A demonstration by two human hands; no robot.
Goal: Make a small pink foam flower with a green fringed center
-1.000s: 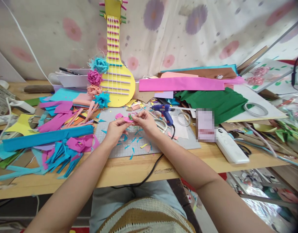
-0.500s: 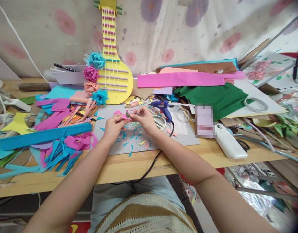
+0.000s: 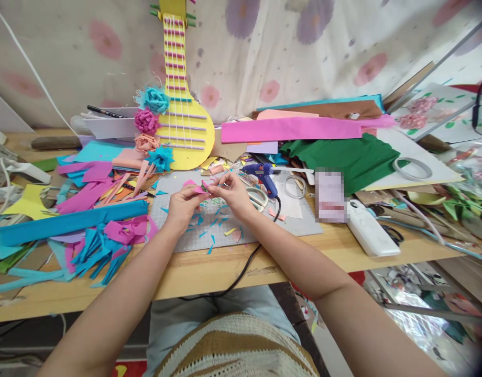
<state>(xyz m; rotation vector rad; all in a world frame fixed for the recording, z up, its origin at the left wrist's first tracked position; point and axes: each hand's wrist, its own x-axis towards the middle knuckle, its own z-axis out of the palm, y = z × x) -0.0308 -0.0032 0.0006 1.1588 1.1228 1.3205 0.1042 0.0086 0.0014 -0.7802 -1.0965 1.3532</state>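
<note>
Above the cutting mat, my left hand [image 3: 183, 208] pinches a small pink paper piece [image 3: 201, 189] with a bit of green at its middle. My right hand [image 3: 233, 195] meets it from the other side, thumb and finger closed on the same piece near the green part. My fingers partly cover the piece, so its full shape is hidden. Beneath both hands, the grey cutting mat [image 3: 299, 226] carries small blue, green and yellow scraps. White-handled scissors [image 3: 260, 199] lie just right of my right hand, and a blue glue gun [image 3: 266, 178] rests behind them.
A yellow paper lute [image 3: 189, 128] with paper flowers stands behind the mat. Coloured paper strips [image 3: 74, 221] pile up on the left. Green crepe paper [image 3: 339, 159], a tape roll [image 3: 413, 169] and a white device [image 3: 373, 230] lie right. A black cord [image 3: 241, 275] crosses the front edge.
Both hands stay almost in place with the pink paper piece; only slight finger movement shows. The whole view has shifted very slightly.
</note>
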